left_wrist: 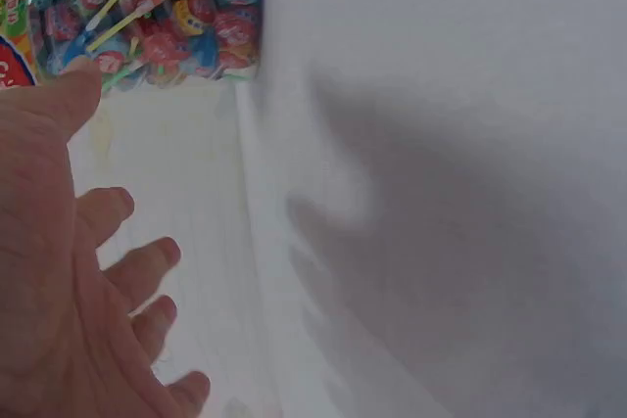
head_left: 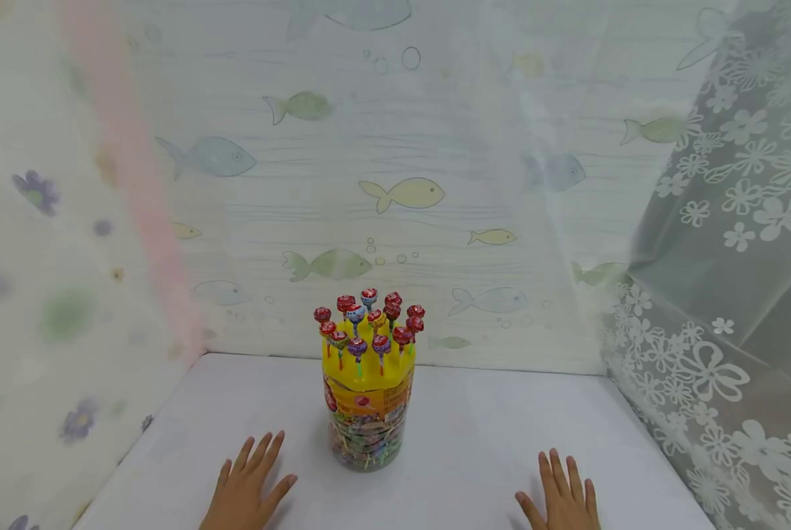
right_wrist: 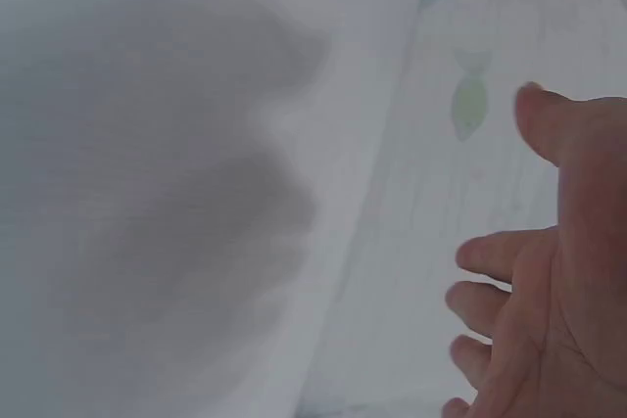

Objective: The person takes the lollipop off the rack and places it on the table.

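A tub of lollipops [head_left: 367, 427] stands upright on the white table, its clear lower part packed with wrapped candies. Several lollipops [head_left: 381, 344] stick up out of its yellow lid [head_left: 369, 377]. My left hand [head_left: 244, 486], fingers spread and straight, is to the left of the tub and apart from it. Farther off on the right, my right hand [head_left: 561, 495] is also spread and holds nothing. In the left wrist view the tub's lower part [left_wrist: 157, 17] shows beyond my thumb; in the right wrist view only a sliver of it shows at the top corner.
The white table [head_left: 475, 442] reaches back to a curtain [head_left: 395, 147] printed with fish. A flower-printed curtain [head_left: 51, 294] hangs at the left edge, and sheer lace with white flowers [head_left: 714, 375] hangs along the right edge.
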Motion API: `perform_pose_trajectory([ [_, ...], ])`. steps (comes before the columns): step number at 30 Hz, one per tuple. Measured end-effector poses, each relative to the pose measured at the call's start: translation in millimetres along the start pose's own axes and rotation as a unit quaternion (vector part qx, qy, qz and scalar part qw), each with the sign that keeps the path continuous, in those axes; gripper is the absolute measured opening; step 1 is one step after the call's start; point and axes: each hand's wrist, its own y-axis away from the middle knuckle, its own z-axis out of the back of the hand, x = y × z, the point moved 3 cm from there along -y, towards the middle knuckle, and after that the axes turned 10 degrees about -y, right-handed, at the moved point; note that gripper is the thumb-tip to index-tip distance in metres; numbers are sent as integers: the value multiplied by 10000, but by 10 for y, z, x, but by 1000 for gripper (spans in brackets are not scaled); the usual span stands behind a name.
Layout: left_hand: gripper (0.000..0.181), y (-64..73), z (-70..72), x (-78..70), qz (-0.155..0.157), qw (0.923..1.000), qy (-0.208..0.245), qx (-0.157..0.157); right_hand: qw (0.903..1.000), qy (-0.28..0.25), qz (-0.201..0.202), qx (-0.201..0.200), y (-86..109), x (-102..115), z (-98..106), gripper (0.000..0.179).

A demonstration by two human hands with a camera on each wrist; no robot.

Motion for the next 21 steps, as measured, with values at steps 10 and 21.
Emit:
perform_pose_trajectory([
  [10,83,-217,178,-194,-328,9739,2132,-699,9680,-1784,1515,904,-263,606,292,80],
  [21,93,-607,265,-483,-152,9065,4042,-1214,8749,-4041,2653,300,-861,1437,316,61],
])
